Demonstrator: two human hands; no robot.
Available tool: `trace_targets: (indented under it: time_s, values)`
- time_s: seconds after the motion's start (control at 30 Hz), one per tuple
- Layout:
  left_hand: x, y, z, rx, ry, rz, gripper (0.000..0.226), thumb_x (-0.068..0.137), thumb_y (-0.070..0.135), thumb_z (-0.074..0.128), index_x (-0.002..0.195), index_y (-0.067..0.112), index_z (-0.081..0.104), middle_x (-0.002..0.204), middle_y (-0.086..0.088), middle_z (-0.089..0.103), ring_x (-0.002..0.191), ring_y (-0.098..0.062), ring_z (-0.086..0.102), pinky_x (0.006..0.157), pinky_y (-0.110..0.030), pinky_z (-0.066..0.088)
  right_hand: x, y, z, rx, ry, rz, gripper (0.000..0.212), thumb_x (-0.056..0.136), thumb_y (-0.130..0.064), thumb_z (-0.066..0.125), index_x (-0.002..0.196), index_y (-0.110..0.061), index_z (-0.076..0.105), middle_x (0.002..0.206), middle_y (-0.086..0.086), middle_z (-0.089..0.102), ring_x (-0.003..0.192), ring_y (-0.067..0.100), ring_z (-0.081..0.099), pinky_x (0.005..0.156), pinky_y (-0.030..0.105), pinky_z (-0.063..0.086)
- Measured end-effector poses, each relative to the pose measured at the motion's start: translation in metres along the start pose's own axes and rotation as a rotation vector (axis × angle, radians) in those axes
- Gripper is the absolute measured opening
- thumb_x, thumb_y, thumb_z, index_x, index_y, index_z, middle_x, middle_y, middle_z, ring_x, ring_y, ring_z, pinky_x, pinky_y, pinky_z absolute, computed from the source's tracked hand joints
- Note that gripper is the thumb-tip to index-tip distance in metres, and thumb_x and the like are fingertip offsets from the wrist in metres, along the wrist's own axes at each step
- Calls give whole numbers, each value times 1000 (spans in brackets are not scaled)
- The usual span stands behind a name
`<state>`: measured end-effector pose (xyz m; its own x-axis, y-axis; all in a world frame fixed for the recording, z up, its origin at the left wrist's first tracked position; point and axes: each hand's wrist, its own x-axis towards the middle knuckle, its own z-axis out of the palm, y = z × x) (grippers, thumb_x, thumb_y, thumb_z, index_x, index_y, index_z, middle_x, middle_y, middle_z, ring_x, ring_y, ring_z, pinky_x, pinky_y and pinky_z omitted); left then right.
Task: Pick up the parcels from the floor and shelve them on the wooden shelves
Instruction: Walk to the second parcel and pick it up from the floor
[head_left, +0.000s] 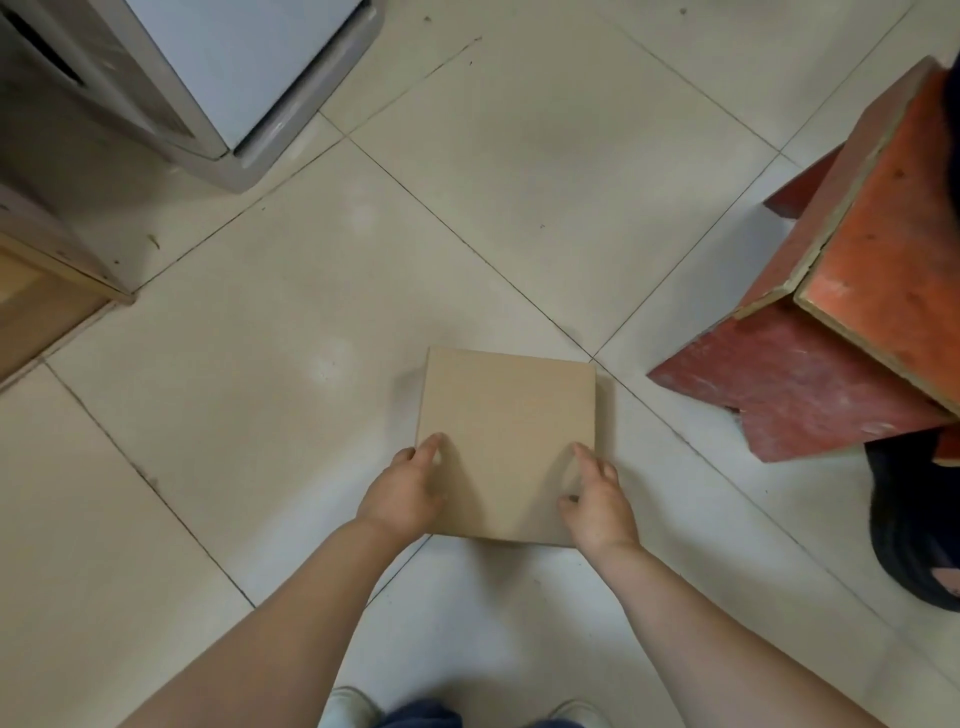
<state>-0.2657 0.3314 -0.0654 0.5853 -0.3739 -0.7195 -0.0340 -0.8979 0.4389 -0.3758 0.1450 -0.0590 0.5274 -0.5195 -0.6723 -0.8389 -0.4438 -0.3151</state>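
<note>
Left hand (402, 493) and right hand (597, 506) clamped on the near corners of a flat square tan cardboard parcel (506, 441) — thumbs on top, fingers curled at its edges. Lower centre of the frame, over pale floor tiles (545, 156). Red wooden stool (841, 322) at right — grey-white appliance (208, 78) upper left.
</note>
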Motion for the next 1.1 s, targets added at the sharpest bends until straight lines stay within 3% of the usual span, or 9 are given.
trace_targets:
  time_s: [0.2,0.43,0.57,0.67,0.83,0.93,1.1]
  values:
    - [-18,2,1,-71,-14,-30,80,78,16,55,144,36,13,133,-7,35,115,-26,40,92,-34,43,-13,-10,-11,-6,-11,53,70,83,-7,45,145,-30,19,150,1,27,107,35,57,86,35,49]
    - [-87,26,-42,-160,116,-45,82,77,4,50,144,34,13,133,-6,34,120,-25,30,87,-31,38,-71,-49,-67,57,-1,34,73,83,-4,42,145,-32,17,148,-1,31,104,33,58,84,36,50]
    - [-143,53,-91,-249,187,-62,86,73,2,52,143,34,14,121,-3,38,113,-23,35,74,-29,44,-123,-82,-115,49,45,-6,71,83,-1,40,145,-28,19,145,4,34,105,34,57,83,36,50]
    - [-188,77,-139,-246,245,-64,87,73,3,54,146,27,13,118,-8,42,111,-29,42,88,-37,43,-165,-115,-160,80,97,-63,73,81,1,41,145,-27,21,145,7,36,115,33,53,91,37,48]
    - [-269,123,-228,-299,319,-73,85,75,3,56,146,18,13,131,-10,41,117,-29,46,91,-34,41,-242,-171,-240,163,159,-111,75,78,2,42,143,-31,27,142,6,45,119,30,52,90,33,44]
    - [-315,147,-278,-280,362,-69,78,73,3,57,143,11,22,130,-14,42,118,-31,46,96,-37,41,-286,-204,-283,241,185,-152,70,80,1,44,142,-30,30,139,7,48,117,27,53,87,31,43]
    - [-394,176,-348,-276,429,-48,51,73,2,56,123,5,43,114,-14,44,108,-34,49,88,-37,43,-357,-258,-347,328,180,-193,69,84,0,44,145,-25,24,141,9,44,129,26,44,107,36,36]
